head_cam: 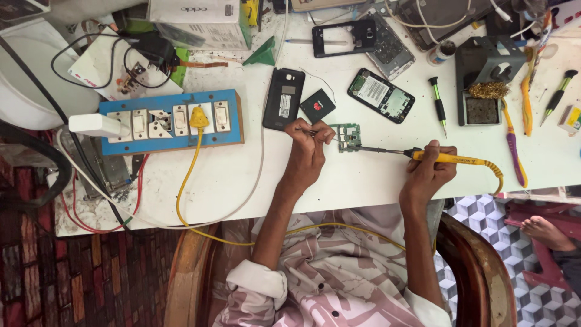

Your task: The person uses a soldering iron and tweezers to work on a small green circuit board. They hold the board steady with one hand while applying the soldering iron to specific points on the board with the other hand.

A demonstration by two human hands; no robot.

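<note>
A small green circuit board (347, 137) lies on the white table (242, 175). My left hand (308, 148) is closed on thin metal tweezers (316, 132) whose tips reach the board's left edge. My right hand (430, 166) grips the yellow handle of a soldering iron (451, 158); its dark metal tip (369, 148) touches the board's lower right side. The iron's yellow cord runs off to the right and under the table edge.
A blue power strip (169, 121) with a yellow plug lies at left. Behind the board lie a black phone back (283, 98), a small black battery (317, 105) and an opened phone (381, 95). A soldering stand (484, 79), screwdrivers and a yellow-purple toothbrush (513, 145) are at right. Another person's foot (548, 233) is at lower right.
</note>
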